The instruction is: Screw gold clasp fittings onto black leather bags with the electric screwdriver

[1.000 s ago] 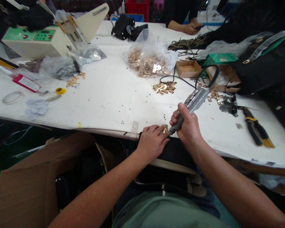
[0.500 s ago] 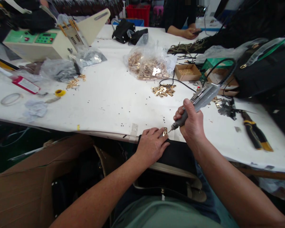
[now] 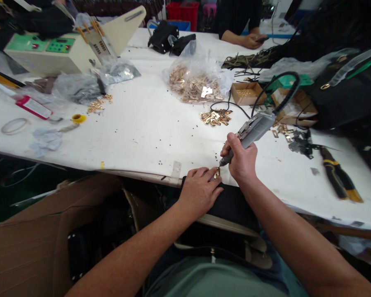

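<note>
My right hand (image 3: 243,159) is closed around a grey electric screwdriver (image 3: 254,128), tilted with its tip down to the left. The tip meets, or nearly meets, a small gold metal plate (image 3: 217,173) at the edge of a black bag (image 3: 235,202). Flat on the bag's edge lies my left hand (image 3: 200,190), its fingers stretched out and the index fingertip against the plate. The bag rests on my lap against the table edge, its mouth open towards me. My fingers hide part of the plate.
Behind the screwdriver lie a pile of gold plates (image 3: 215,117), a clear bag of metal parts (image 3: 198,80) and a small cardboard box (image 3: 246,93). Pliers (image 3: 340,175) lie right. A machine (image 3: 49,53) stands at the left; across the table, a person's hands (image 3: 254,40) hold a phone.
The screwdriver has moved down and left, bringing its tip from beside the gold plate onto or right at it. My left hand stays in place on the bag; the view has shifted slightly.
</note>
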A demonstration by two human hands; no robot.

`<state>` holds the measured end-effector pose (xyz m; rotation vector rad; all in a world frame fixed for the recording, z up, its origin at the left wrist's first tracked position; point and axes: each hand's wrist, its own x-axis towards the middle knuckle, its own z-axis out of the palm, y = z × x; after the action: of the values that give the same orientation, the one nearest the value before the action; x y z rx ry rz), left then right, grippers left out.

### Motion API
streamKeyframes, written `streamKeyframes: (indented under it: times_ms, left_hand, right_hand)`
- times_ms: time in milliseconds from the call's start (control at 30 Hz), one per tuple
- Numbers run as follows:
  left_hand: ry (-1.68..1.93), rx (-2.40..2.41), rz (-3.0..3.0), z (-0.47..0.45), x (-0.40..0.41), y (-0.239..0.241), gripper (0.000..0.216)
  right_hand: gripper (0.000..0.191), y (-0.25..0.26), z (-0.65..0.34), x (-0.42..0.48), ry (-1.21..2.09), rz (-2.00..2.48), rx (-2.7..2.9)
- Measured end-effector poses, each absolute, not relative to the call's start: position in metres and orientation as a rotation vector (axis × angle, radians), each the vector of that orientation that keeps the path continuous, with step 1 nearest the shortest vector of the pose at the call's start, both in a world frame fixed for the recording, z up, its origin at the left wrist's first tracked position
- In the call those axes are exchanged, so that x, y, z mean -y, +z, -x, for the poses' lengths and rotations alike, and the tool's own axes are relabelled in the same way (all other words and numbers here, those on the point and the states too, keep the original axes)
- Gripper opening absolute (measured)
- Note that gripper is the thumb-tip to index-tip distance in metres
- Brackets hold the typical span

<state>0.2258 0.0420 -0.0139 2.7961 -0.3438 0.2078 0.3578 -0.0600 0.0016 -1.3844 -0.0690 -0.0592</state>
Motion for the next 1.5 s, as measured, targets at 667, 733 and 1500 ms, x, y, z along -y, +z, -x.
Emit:
streamKeyframes:
  times_ms: [667, 733, 1500]
  left_hand:
    - [0.192, 0.316, -2.759, -0.226, -0.043, -0.013, 0.028]
    - [0.191, 0.315, -2.756, -0.226, -0.043, -0.013, 0.028]
    - [0.269, 0.351, -2.808, -0.225, -0.040, -0.011, 0.025]
  right_hand:
    - [0.029, 0.020, -0.346, 0.059, 0.179, 1.659, 0.394]
    - [0.029, 0.020, -0.345, 0.059, 0.186, 1.637, 0.400]
    - [0.048, 0.023, -0.361, 0.087, 0.176, 1.492, 0.323]
